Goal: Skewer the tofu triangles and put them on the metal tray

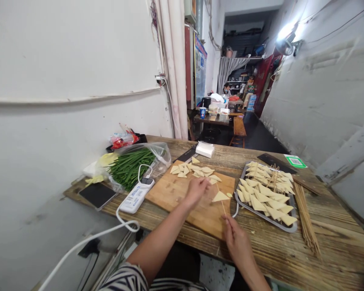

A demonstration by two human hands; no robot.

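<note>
My right hand (238,238) is closed on the lower part of a thin wooden skewer (223,208). A pale yellow triangular slice (220,196), which looks like tofu, is threaded on that skewer above the cutting board (176,198). My left hand (196,190) is over the board with its fingers curled together near the skewer's upper end; whatever they may hold is hidden. Loose triangular slices (182,169) lie in a scattered pile along the far side of the board. To the right, a metal tray (268,220) carries rows of skewered triangles (265,190).
A bundle of bare skewers (306,220) lies right of the tray. On the left are green chives (132,163) in a plastic bag, a white power strip (138,196) with its cable, and a phone (97,195). Behind the board sits a white box (205,149). A person sits far back.
</note>
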